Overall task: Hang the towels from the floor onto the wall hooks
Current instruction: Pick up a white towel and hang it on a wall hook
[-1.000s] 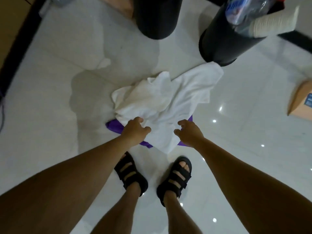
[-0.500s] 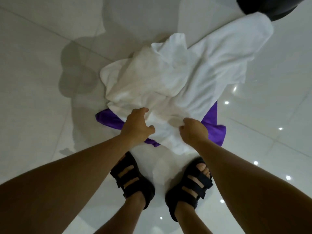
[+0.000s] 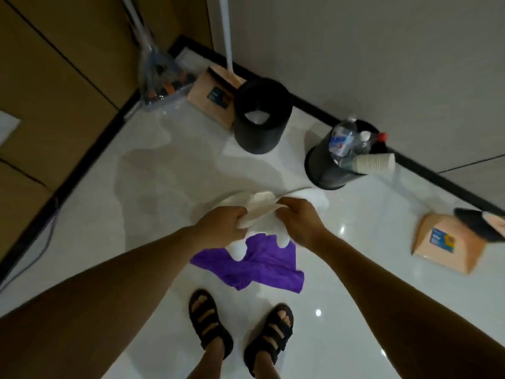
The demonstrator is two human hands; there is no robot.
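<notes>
The white towel (image 3: 262, 214), flat on the floor half a second ago, is now lifted and bunched; the left hand (image 3: 221, 225) and right hand (image 3: 297, 225) are each closed in a tight grip on its soft folds. The crumpled purple towel (image 3: 259, 266) is left on the glossy tiled floor (image 3: 164, 187) below.

Your glossy white floor (image 3: 109, 242) carries the purple towel (image 3: 259, 266), two black bins (image 3: 259, 132) (one overfilled) and peach dustpans (image 3: 448, 250).
</notes>
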